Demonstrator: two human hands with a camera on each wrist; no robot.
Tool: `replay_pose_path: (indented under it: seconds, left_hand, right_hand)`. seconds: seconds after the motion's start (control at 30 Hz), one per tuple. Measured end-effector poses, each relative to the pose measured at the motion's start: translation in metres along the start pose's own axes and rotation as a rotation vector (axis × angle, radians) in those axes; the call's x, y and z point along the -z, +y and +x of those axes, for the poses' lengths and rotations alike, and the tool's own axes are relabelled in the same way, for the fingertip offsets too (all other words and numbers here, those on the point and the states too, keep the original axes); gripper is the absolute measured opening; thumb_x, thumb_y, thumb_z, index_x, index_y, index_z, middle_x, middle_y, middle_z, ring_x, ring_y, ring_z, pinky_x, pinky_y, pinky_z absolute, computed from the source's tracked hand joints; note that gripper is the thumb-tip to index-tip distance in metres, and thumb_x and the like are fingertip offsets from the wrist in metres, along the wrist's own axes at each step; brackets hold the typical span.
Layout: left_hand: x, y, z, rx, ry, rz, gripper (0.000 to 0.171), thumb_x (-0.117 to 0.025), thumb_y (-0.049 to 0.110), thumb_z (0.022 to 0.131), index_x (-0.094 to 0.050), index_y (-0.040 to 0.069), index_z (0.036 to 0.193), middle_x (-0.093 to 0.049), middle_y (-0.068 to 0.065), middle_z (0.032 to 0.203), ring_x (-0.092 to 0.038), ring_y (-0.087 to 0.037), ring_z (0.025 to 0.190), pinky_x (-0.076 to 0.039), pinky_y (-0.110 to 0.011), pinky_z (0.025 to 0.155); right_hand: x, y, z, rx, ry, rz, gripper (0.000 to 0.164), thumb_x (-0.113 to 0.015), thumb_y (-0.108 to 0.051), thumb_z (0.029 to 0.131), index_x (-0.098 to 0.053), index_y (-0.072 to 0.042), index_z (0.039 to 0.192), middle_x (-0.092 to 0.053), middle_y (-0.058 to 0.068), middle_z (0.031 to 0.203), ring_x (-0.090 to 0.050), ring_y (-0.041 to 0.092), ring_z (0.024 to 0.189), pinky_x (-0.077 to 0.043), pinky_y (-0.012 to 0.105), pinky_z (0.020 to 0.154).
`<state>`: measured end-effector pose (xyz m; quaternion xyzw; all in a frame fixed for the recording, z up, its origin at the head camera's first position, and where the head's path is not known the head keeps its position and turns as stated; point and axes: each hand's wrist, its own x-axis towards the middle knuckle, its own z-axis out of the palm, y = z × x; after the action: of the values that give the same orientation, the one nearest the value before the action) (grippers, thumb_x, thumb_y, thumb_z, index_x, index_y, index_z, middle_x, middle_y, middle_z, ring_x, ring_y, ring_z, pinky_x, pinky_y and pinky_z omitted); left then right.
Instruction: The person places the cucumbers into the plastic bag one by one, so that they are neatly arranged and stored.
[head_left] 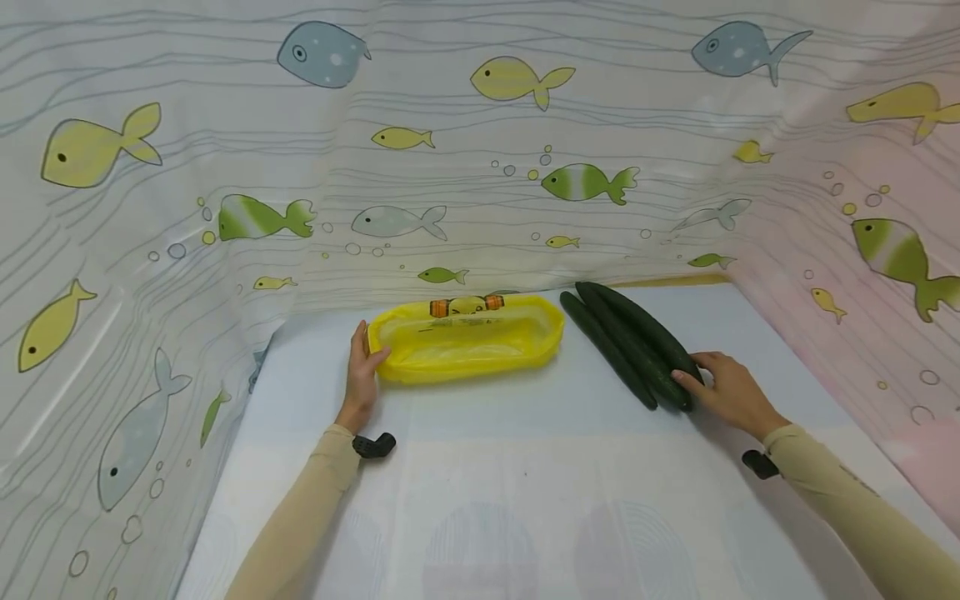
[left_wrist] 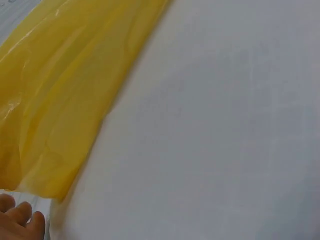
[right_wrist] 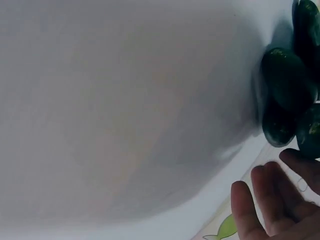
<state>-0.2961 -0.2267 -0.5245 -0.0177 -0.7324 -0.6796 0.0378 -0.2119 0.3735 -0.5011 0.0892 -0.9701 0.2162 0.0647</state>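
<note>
A yellow plastic bag (head_left: 465,364) with a printed cartoon face lies spread open toward the back of the table. At its left end is my left hand (head_left: 362,375), thumb over the rim and fingers along the outside, holding that edge. Its fingertips show beneath the translucent yellow in the left wrist view. Right of the bag, several long dark green cucumbers (head_left: 630,343) lie side by side, slanting toward me. My right hand (head_left: 727,390) is at their near right end, thumb against a cucumber. The right wrist view shows its fingers (right_wrist: 267,200) spread apart beside the rounded cucumber ends.
A white table (head_left: 495,492) with faint patterns lies under everything. Fish-printed sheeting (head_left: 480,183) hangs behind the table and along both sides. Dark wrist cameras (head_left: 373,446) sit on both wrists.
</note>
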Motion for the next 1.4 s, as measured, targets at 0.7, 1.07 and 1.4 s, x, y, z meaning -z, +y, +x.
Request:
replay_pose_path:
  seconds: [0.7, 1.07, 1.4]
  left_hand:
    - [-0.015, -0.010, 0.008, -0.050, -0.014, 0.117, 0.085, -0.052, 0.026, 0.105, -0.002, 0.018, 0.173, -0.004, -0.004, 0.181, -0.004, -0.023, 0.167, -0.002, -0.047, 0.136]
    - [-0.011, -0.012, 0.005, -0.038, -0.014, 0.151, 0.084, -0.050, 0.028, 0.106, 0.001, 0.019, 0.173, 0.001, -0.002, 0.181, 0.002, -0.022, 0.167, 0.001, -0.046, 0.136]
    - [-0.008, -0.014, 0.005, -0.066, 0.002, 0.184, 0.083, -0.049, 0.033, 0.107, 0.000, 0.019, 0.173, -0.003, -0.005, 0.181, -0.003, -0.025, 0.167, -0.001, -0.049, 0.136]
  right_hand:
    - [0.012, -0.028, 0.000, -0.291, -0.032, -0.062, 0.061, -0.054, -0.035, 0.109, -0.055, 0.015, 0.144, -0.059, 0.045, 0.132, -0.067, 0.054, 0.094, -0.052, 0.048, 0.058]
    - [0.034, -0.025, -0.003, -0.379, -0.023, -0.048, 0.061, -0.052, -0.037, 0.110, -0.052, 0.012, 0.147, -0.056, 0.043, 0.138, -0.061, 0.059, 0.110, -0.043, 0.061, 0.079]
    - [0.052, -0.024, -0.004, -0.366, -0.001, -0.011, 0.062, -0.050, -0.037, 0.111, -0.048, 0.012, 0.149, -0.051, 0.046, 0.141, -0.053, 0.064, 0.121, -0.038, 0.067, 0.085]
